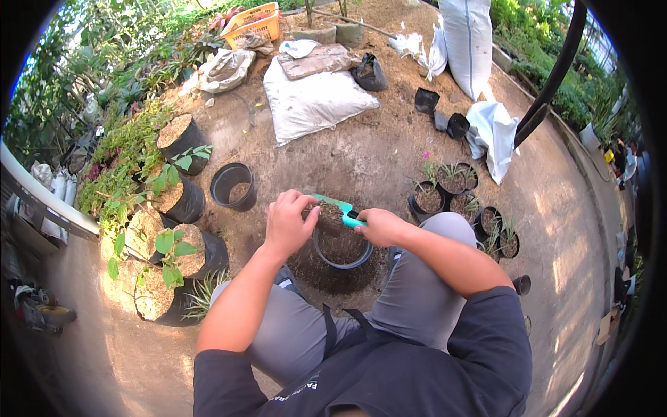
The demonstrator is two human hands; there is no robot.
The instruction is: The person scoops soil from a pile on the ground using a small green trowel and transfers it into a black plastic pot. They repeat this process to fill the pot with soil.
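Note:
My right hand (pixel 381 228) grips the handle of a turquoise hand trowel (pixel 345 210). Dark, crumbly soil (pixel 326 214) is heaped on its blade. At the blade's left side, my left hand (pixel 288 217) curls its fingers against the soil; the fingertips are partly hidden, so whatever they pinch does not show. Below the trowel, between my knees, stands a round black pot (pixel 342 265) with soil inside. Loose dark soil lies on the ground around this pot.
Another black pot (pixel 233 186) stands ahead to the left, beside a row of leafy plants in black bags (pixel 187 203). Several small potted seedlings (pixel 464 194) stand at right. Farther off lie a white sack (pixel 316 104) with a board on it and an orange basket (pixel 253 24).

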